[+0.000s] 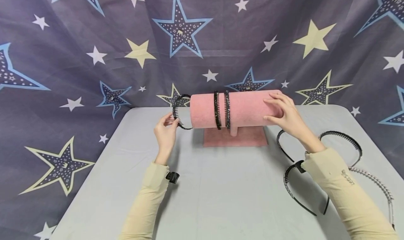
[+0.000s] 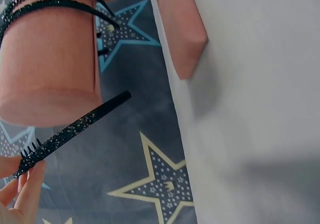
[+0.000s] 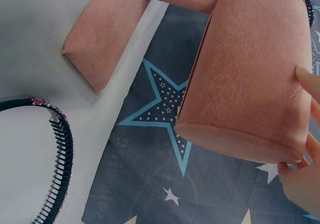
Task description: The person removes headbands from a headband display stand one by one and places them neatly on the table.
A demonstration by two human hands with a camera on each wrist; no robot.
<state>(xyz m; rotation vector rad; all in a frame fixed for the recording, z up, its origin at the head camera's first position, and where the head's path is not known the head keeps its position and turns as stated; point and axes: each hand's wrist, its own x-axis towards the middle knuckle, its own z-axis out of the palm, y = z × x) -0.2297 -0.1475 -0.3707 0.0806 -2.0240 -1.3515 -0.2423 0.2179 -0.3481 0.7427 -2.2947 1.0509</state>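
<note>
My left hand (image 1: 165,134) pinches a black glittery headband (image 1: 175,108) with comb teeth, held just off the left end of a pink padded roll stand (image 1: 246,107). In the left wrist view this headband (image 2: 75,129) is tilted, its free tip beside the roll's end. Two dark headbands, one beaded (image 1: 227,109) and one black (image 1: 217,110), sit around the middle of the roll. At the roll's right end, my right hand (image 1: 288,119) rests with spread fingers on the pink surface; the right wrist view shows fingertips (image 3: 307,78) touching its side and end.
Several headbands lie on the grey-white table (image 1: 221,191) at the right, among them a black one (image 1: 344,136) and a silvery one (image 1: 375,180), partly under my right forearm. The stand's pink base (image 1: 236,138) stands near the back edge, before a star-patterned curtain (image 1: 195,68).
</note>
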